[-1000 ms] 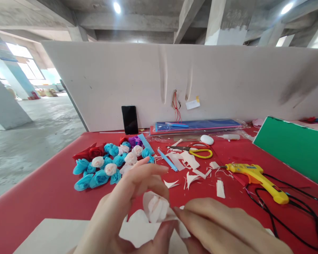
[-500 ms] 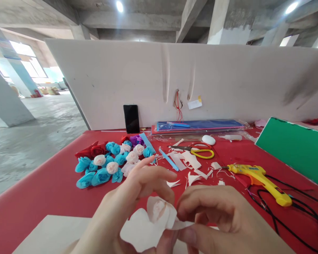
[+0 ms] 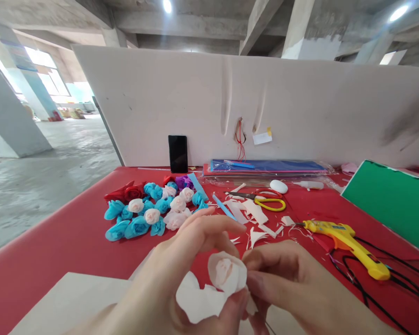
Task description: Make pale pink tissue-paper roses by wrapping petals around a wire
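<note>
My left hand (image 3: 181,270) pinches a pale pink paper rose (image 3: 226,273) between thumb and fingers, low in the middle of the view. A loose white petal strip (image 3: 199,300) trails from the rose below the thumb. My right hand (image 3: 300,288) is closed on the rose's right side, fingertips pressing the outer petal against the bud. Both hands hover above a white sheet (image 3: 70,302) on the red table (image 3: 63,242).
A heap of finished blue, white, red and purple paper roses (image 3: 150,209) lies at left centre. Paper scraps (image 3: 254,218), yellow scissors (image 3: 265,201), a yellow glue gun (image 3: 345,242) with black cord, a green board (image 3: 394,200), a phone (image 3: 178,153) and packed paper sheets (image 3: 265,166) by the white partition.
My right hand has wrapped the petal strip round the bud and closed in against it; the rose looks rounder and tighter. The view has shifted slightly right.
</note>
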Motion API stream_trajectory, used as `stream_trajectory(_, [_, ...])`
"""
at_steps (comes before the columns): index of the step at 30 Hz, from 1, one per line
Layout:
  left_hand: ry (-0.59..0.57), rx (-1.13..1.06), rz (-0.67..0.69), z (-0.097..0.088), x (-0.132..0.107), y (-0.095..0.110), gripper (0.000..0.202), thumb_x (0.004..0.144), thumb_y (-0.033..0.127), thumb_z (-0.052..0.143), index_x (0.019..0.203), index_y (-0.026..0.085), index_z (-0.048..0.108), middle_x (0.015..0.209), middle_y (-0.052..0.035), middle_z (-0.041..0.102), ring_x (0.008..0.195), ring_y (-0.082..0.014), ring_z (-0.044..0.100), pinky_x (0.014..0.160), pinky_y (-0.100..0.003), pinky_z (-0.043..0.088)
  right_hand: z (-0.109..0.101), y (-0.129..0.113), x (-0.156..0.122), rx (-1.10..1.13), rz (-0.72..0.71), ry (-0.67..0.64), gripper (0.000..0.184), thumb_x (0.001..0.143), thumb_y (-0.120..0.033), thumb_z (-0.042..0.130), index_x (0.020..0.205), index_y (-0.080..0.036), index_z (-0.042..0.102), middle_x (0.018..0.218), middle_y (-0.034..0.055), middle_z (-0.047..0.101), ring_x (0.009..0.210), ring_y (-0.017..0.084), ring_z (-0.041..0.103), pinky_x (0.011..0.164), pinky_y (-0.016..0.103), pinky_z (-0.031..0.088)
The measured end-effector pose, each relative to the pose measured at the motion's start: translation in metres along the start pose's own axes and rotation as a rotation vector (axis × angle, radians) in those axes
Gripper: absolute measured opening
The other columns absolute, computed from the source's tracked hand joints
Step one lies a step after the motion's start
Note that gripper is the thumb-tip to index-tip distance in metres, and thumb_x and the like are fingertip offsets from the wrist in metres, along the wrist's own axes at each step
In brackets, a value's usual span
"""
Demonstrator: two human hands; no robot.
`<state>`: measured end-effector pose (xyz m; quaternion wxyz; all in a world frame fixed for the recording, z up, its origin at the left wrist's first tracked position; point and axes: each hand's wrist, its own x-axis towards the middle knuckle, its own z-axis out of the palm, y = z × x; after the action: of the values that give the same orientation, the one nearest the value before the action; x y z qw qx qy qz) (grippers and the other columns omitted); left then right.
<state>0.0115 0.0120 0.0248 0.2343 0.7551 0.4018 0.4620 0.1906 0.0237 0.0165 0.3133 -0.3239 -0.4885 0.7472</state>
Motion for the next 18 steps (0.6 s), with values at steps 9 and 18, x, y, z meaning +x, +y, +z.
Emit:
stream_trajectory(9, [-0.021,-0.079,0.042,-0.001,0.002,-0.002,0.044,0.073,0.01,0.056,0.108,0.035,0.053,0.074,0.0095,0.062,0.065,-0.0109,0.068,0.049,-0.012,0.054,-0.002,-0.008,0.004,0.107,0.14,-0.074,0.028,0.074,-0.037,0.076,0.071,-0.011,0.067,0.063,-0.0015,0.063,0.048,0.005,0.06,0.049,0.013,0.045])
stream_trajectory(18, [-0.084,-0.02,0.03,-0.01,0.007,-0.002,0.03,0.069,0.015,0.064,0.095,0.029,0.06,0.079,0.0024,0.067,0.074,-0.018,0.067,0.061,-0.019,0.058,-0.006,-0.005,0.004,0.247,0.174,-0.199,0.026,0.079,-0.035,0.072,0.078,-0.01,0.069,0.062,-0.0021,0.063,0.05,0.004,0.058,0.055,0.014,0.045])
